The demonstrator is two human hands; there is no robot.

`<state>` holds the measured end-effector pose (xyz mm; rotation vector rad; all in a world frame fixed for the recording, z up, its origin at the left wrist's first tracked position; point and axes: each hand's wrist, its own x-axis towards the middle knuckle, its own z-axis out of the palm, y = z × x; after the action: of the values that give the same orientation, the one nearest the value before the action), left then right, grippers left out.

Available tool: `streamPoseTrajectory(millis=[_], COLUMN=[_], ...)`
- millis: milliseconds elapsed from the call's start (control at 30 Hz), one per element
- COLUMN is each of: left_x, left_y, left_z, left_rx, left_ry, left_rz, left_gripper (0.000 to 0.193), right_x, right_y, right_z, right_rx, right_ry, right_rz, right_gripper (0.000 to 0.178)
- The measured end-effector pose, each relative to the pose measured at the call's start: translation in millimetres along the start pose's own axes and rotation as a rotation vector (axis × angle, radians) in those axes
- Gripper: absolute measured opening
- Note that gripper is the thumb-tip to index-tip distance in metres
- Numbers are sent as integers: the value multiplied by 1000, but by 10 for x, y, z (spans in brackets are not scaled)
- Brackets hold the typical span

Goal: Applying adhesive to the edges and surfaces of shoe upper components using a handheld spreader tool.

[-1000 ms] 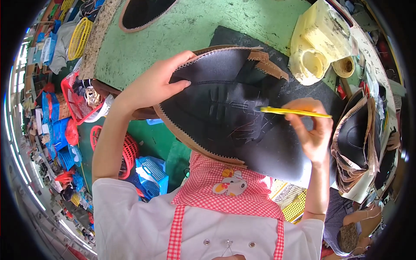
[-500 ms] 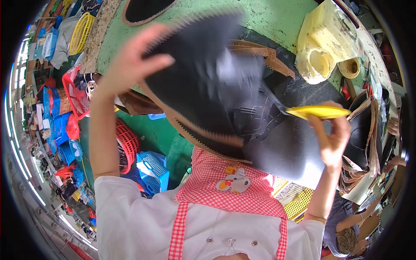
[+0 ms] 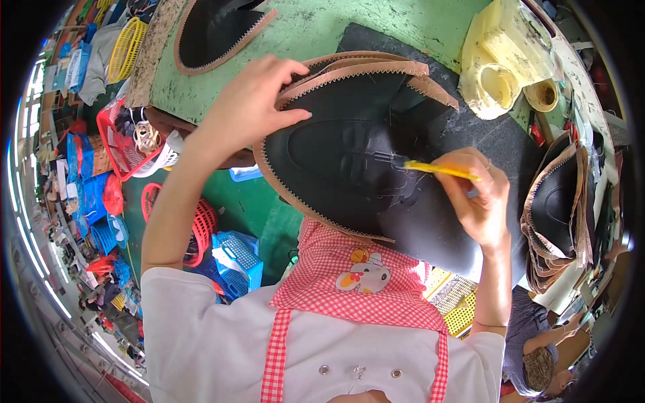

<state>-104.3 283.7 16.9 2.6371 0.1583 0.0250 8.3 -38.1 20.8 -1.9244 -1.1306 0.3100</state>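
A curved black shoe-upper piece (image 3: 316,151) with a brown zigzag-cut rim lies on top of a few like pieces at the table's near edge. My left hand (image 3: 248,101) is at its upper left edge, thumb and index finger spread apart, the thumb on the black face. From the right, my right hand (image 3: 478,195) pinches a brush by its yellow handle (image 3: 447,169). The brush's dark tip is at the stitched middle of the piece, and I cannot tell whether it touches.
Another black upper piece (image 3: 218,37) lies at the far left of the green table (image 3: 302,27). A yellowish plastic container (image 3: 500,60) stands far right. More uppers (image 3: 557,208) are stacked right. Red (image 3: 205,228) and blue (image 3: 238,262) baskets stand below, left; a co-worker (image 3: 531,342) is lower right.
The blurred upper piece that was raised by my left hand is gone from above the stack, and the piece at the far left looks different. The brush has moved left and inward over the stack.
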Motion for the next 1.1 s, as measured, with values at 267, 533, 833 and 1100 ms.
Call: streamPoseTrajectory(millis=[267, 533, 833, 1100], left_x=[76, 37, -9, -52], left_y=[-94, -200, -323, -12], left_z=[23, -18, 38, 222], left_rx=[-50, -107, -674, 112], left_ry=[-98, 391, 254, 180], left_rz=[-63, 234, -144, 94], left_gripper=[27, 11, 19, 33], right_x=[-213, -338, -306, -407], right_y=[1, 144, 146, 176], right_z=[-325, -427, -378, -446], right_rx=[88, 245, 290, 255], right_ry=[184, 358, 420, 472], right_rz=[126, 226, 266, 277], right_gripper=[18, 29, 32, 30])
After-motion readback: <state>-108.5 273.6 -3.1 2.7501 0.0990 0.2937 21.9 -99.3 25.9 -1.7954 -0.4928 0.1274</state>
